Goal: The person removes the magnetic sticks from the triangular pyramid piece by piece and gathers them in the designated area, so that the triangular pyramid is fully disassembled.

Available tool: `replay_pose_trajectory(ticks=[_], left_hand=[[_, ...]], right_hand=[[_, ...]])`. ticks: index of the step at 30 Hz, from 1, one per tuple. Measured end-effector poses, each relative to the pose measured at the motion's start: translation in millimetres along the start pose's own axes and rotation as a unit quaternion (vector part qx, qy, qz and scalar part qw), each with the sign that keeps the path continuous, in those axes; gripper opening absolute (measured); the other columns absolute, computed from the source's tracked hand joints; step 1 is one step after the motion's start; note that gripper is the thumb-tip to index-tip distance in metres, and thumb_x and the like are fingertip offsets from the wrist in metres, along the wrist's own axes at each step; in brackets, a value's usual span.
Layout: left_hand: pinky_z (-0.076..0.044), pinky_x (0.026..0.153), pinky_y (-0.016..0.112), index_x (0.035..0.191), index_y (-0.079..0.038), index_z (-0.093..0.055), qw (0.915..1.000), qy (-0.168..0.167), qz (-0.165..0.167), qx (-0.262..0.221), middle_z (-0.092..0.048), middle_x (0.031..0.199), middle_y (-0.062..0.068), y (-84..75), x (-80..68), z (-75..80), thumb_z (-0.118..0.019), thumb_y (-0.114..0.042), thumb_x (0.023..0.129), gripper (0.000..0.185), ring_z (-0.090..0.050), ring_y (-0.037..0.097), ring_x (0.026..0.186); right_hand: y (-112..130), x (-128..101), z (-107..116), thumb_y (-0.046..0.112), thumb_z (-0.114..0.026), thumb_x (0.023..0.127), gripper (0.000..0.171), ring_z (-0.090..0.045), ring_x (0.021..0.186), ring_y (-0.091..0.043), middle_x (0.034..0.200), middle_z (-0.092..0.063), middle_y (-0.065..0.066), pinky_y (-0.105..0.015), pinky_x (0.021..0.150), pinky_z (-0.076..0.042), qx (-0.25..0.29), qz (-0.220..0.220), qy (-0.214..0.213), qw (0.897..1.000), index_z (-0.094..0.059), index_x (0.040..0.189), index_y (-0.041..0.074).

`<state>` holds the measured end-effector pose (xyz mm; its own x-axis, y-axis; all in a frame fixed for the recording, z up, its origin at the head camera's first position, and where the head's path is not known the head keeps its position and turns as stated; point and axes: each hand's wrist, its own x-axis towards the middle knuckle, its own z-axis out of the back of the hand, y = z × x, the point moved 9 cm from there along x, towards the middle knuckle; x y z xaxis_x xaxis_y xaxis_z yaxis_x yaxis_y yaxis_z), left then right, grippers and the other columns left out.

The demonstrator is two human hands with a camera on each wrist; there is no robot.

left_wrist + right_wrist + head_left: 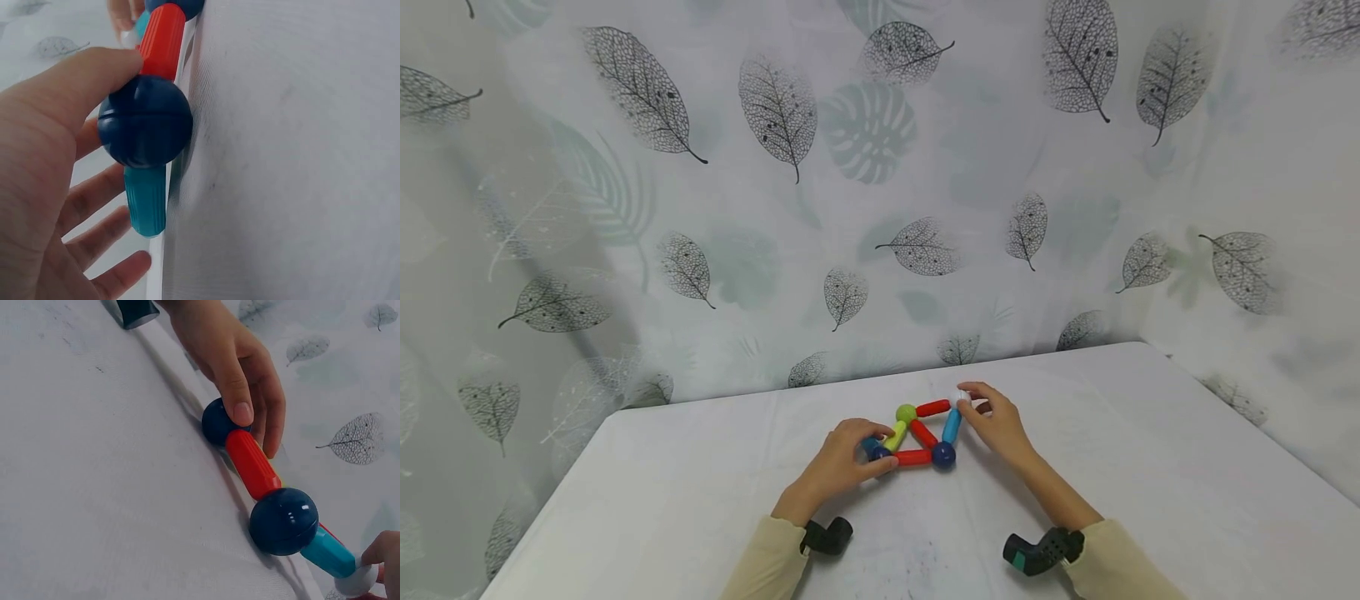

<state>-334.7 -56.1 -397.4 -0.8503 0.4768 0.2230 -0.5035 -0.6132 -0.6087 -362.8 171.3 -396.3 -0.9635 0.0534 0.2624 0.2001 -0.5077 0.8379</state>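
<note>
From the head view, the rod-and-ball frame [921, 433] is lying flat mid-table [1150, 467], the left hand [842, 462] pinching its dark blue ball [872, 450] and the right hand [996, 421] pinching the white ball [960, 397]. In the left wrist view, the thumb [75, 81] is pressing that ball [145, 120]. In the right wrist view, the pieces are looking light, hard, smooth and likely to part at the joints, so I would be holding the balls.

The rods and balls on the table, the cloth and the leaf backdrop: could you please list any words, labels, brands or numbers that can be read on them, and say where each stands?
None: no view shows any writing.
The red rod, teal rod and dark blue ball are plain plastic.
The backdrop bears only leaf prints; the white table cloth is blank.
</note>
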Motion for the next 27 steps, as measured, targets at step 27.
replay_pose_trajectory(ticks=[27], left_hand=[[-0.038, 0.097, 0.058, 0.114, -0.012, -0.067, 0.9962, -0.033, -0.041, 0.069, -0.06, 0.115, 0.007, -15.7, 2.1, 4.9, -0.072, -0.024, 0.088, 0.029, -0.044, 0.037, 0.125]], right_hand=[[1, -6, -12, 0.009, -0.067, 0.09, 0.024, -0.062, 0.089, -0.026, 0.108, -0.065, -0.017, -0.034, 0.078, -0.052, -0.037, 0.029, 0.043, 0.998, -0.069, 0.112, 0.003]])
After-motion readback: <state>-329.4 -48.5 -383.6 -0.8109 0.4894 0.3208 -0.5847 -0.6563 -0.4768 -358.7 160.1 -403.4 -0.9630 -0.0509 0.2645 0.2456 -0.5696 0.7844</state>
